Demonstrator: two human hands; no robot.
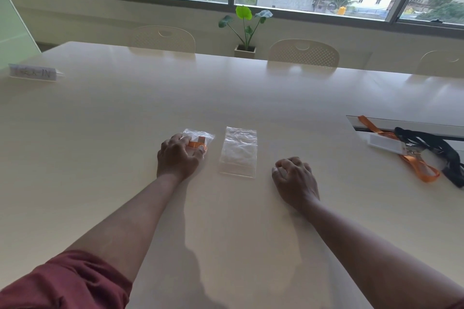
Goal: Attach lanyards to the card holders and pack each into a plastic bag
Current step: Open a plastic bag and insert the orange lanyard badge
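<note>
Now we look down at a pale table [226, 233] from a head-worn camera, with both bare forearms reaching forward. Our left hand [177, 157] lies on a small clear plastic bag [200, 137] that already holds a folded orange lanyard [197, 145]; the fingers bend over the bundle and seem to press it flat, though we cannot tell whether they pinch it or whether a card holder is inside. Our right hand [293, 175] rests on the table with its fingers loosely curled, holding nothing.

Between the 2 hands lies 1 empty zip bag [238, 152], flat, its mouth pointing away from us. Well off to the right, by a recessed cable slot [401, 125], wait a clear card holder [384, 142], a second orange lanyard [416, 167] and a black lanyard [437, 148], tangled together and touching.

We judge the step in hand to be finishing the first packed bag. To do it well, we should keep the lanyard pressed flat so air escapes, check that no strap sits in the seal, then run a finger along the whole zip. The right hand is free to steady the far edge. After that, the right-hand pile needs untangling before the clip can be hooked to the holder.

Beyond the table stand 3 chairs, a potted plant [247, 27] and a wide window.
</note>
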